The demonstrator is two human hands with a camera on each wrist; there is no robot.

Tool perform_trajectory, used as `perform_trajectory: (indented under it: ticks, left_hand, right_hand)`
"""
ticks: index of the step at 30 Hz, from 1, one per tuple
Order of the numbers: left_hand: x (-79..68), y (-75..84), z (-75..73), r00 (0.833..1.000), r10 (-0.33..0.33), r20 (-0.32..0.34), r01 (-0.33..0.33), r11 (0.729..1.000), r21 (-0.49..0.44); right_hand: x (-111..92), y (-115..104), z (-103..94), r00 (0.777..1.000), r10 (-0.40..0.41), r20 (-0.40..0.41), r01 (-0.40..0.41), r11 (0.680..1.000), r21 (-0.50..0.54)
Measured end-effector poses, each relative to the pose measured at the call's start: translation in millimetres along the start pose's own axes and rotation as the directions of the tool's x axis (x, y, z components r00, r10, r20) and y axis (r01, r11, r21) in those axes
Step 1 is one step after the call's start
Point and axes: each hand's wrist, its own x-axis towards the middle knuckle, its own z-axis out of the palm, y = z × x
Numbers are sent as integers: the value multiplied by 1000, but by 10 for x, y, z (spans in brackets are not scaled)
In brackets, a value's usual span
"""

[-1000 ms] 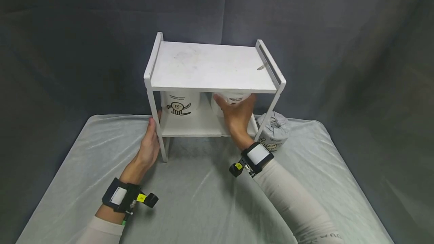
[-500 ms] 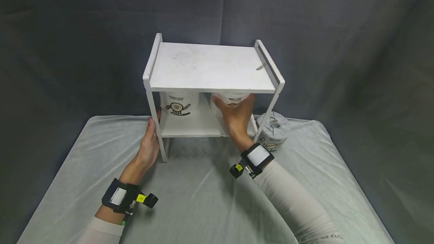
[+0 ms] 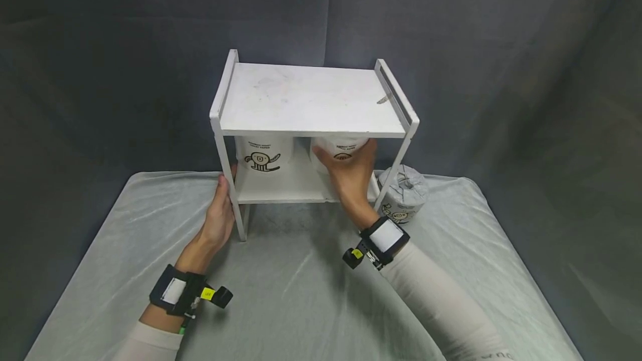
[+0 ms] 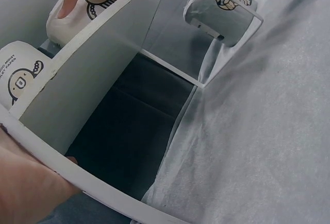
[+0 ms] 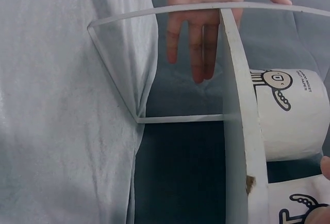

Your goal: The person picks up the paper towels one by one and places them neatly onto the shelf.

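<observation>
A white two-tier shelf rack (image 3: 311, 99) stands on the cloth. On its lower board, two wrapped toilet paper rolls with a printed cartoon sit side by side. My right hand (image 3: 353, 180) reaches under the top board and grips the right-hand toilet paper roll (image 3: 338, 144), thumb on its left side. The left-hand roll (image 3: 263, 155) stands untouched near the left leg. My left hand (image 3: 218, 219) rests against that leg; the right wrist view shows its fingers (image 5: 196, 49) hanging straight past the white bar. In the left wrist view, my right fingers lie over the held roll (image 4: 67, 23).
A third wrapped toilet paper roll (image 3: 403, 196) stands on the cloth just outside the rack's right leg. Pale grey cloth (image 3: 301, 294) covers the table, with a dark grey curtain (image 3: 150, 71) behind. The top board sits close over my right hand.
My right wrist has shifted slightly toward the lower right, its hand still around the roll. The left hand keeps its place at the leg. The view has drifted a little.
</observation>
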Motion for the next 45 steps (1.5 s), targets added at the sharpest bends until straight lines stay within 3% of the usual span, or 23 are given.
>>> perform_trajectory:
  ticks: [12, 20, 29, 36, 45]
  left_hand:
    - [-1, 5, -11, 1000, 2, 5, -2, 1000, -3]
    - [-2, -1, -10, 1000, 5, 5, -5, 1000, -13]
    - [-3, -2, -7, 1000, 5, 9, -5, 1000, -11]
    - [-2, 13, -5, 1000, -18, 8, 18, 1000, -1]
    - [-10, 10, -6, 1000, -12, 9, 12, 1000, -3]
  right_hand:
    - [-172, -72, -135, 998, 55, 41, -53, 998, -38]
    - [-384, -161, -290, 994, -13, 113, 17, 999, -33]
    - [-627, -250, -531, 975, 66, 214, -59, 997, -41]
    - [-829, -291, -767, 952, 104, 288, -108, 994, -1]
    - [-1053, -289, -1048, 949, 52, 312, -85, 992, 92]
